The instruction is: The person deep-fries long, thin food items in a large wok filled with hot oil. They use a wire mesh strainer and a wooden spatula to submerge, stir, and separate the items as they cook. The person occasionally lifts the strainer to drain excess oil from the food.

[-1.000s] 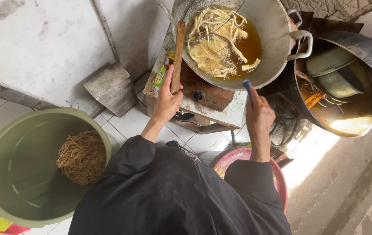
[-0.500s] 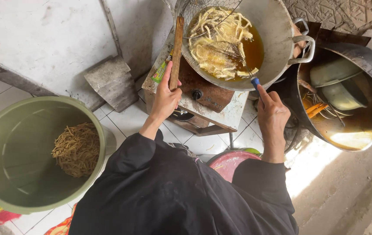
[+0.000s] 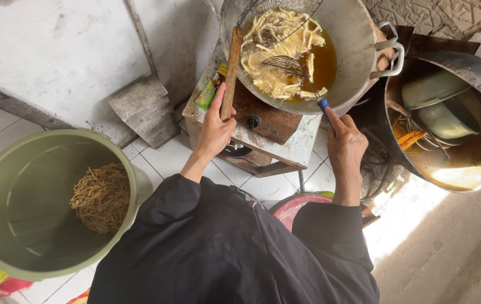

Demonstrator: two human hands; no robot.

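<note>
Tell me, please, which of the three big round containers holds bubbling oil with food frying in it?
The wok on the stove, top centre. The green tub holds only finished dry sticks; the big pot at the right holds bowls.

Right hand [image 3: 344,147] has shifted from 12 toward 3 o'clock along the wok [image 3: 359,50] rim; its blue-handled skimmer [image 3: 285,65] now reaches deeper into the frying strips [image 3: 277,39]. Left hand [image 3: 215,130] slid slightly lower on the wooden handle [image 3: 231,73].

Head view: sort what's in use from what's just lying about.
In use: left hand on wooden handle; right hand on blue-handled skimmer; wok of frying strips.

Lying about: green bucket, big pot, stone slab.
</note>
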